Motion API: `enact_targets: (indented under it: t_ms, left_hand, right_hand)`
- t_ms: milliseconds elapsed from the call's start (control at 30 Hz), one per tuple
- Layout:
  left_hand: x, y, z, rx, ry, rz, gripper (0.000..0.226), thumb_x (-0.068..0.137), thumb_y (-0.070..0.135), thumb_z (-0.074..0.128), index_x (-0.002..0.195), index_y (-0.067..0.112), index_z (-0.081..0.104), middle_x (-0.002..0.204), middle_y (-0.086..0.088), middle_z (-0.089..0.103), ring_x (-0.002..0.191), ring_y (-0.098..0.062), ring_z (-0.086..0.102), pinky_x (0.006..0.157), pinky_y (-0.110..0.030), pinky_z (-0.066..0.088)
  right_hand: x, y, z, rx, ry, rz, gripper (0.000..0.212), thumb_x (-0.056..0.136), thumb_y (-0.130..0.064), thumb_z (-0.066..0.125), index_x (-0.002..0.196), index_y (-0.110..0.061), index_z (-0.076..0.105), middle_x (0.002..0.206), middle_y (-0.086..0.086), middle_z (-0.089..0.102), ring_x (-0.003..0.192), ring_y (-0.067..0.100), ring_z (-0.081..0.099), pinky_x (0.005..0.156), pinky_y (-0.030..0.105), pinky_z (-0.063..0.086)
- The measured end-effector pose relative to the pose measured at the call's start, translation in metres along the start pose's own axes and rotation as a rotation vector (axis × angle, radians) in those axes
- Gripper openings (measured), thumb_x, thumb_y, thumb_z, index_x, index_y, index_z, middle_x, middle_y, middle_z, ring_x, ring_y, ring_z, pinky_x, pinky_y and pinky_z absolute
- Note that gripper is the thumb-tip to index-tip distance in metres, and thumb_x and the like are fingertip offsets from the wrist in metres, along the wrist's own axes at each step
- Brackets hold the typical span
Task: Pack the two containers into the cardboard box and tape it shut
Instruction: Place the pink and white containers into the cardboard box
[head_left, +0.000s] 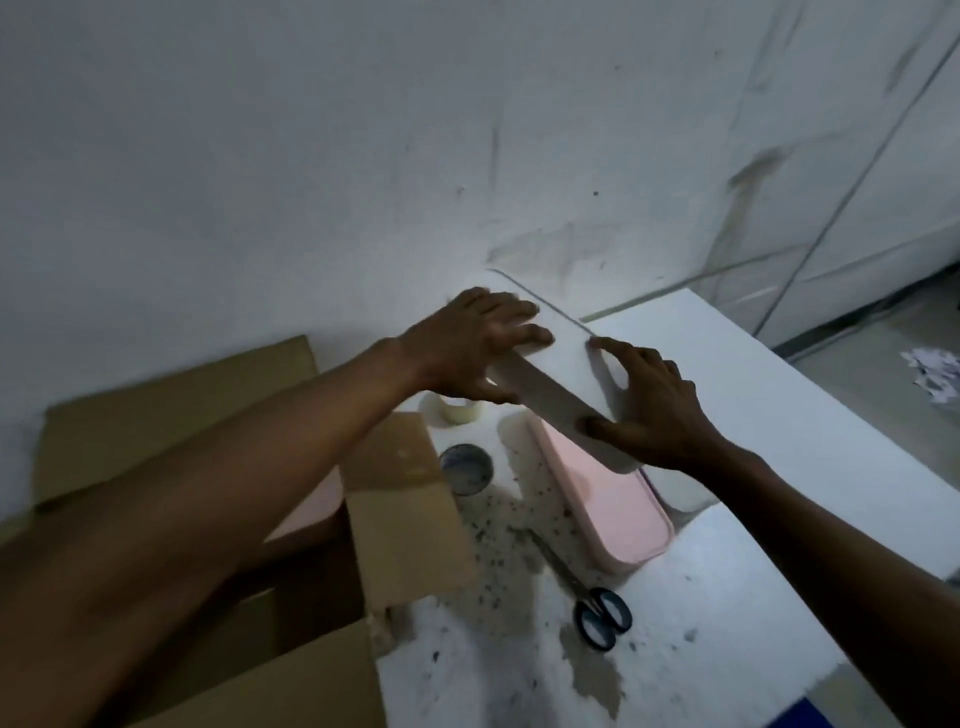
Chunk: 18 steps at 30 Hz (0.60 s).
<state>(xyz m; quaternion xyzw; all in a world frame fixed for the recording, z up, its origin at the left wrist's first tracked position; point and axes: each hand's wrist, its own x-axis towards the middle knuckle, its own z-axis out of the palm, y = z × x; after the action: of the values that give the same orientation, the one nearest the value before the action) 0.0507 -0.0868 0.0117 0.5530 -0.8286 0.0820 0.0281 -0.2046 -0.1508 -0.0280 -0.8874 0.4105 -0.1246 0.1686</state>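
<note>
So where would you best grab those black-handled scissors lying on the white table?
Probably by the two black handle loops of the black-handled scissors, coming from above at the near end. The scissors lie flat on the white table with the loops toward the person and the thin blades pointing away toward the pink rectangular container, so the loops are the free, safer end.

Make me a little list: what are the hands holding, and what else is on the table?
left hand: holds white lid
right hand: holds same lid
under lid: pink container
box: open, left of table
in box: something pink, mostly hidden
scissors: near container
tape: behind box flap
</note>
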Motion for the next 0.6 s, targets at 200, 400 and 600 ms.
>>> enact_targets:
  t_ms: [200, 400, 600]
  left_hand:
    - [-0.144, -0.016, -0.041, -0.082, -0.082, -0.230, 0.072, 0.071, 0.068, 0.049, 0.128, 0.024, 0.048, 0.154, -0.006, 0.034, 0.144, -0.028, 0.028, 0.117, -0.046, 0.019]
    - [-0.279, -0.006, -0.065, -0.155, -0.096, -0.448, 0.069, 0.068, 0.067, 0.058, 0.122, 0.025, 0.051, 0.138, -0.005, 0.049, 0.125, -0.024, 0.045, 0.104, -0.031, 0.027]
    - [-0.371, 0.007, -0.042, -0.187, -0.175, -0.681, 0.080, 0.068, 0.070, 0.062, 0.138, 0.038, 0.038, 0.145, 0.000, 0.035, 0.127, -0.019, 0.039, 0.104, -0.037, 0.038]
  right_hand:
    - [0.003, -0.104, 0.008, -0.006, -0.142, -0.330, 0.087, 0.059, -0.066, 0.060, 0.137, -0.046, 0.028, 0.137, -0.001, 0.044, 0.118, 0.027, 0.043, 0.093, 0.047, 0.039]
    - [0.001, -0.199, 0.054, -0.033, -0.266, -0.638, 0.087, 0.064, -0.062, 0.069, 0.138, -0.045, 0.026, 0.138, -0.006, 0.040, 0.115, 0.018, 0.039, 0.092, 0.041, 0.037]
    - [-0.007, -0.266, 0.098, -0.129, -0.346, -0.845, 0.092, 0.065, -0.065, 0.063, 0.142, -0.039, 0.019, 0.148, -0.006, 0.027, 0.127, 0.020, 0.031, 0.101, 0.040, 0.031]
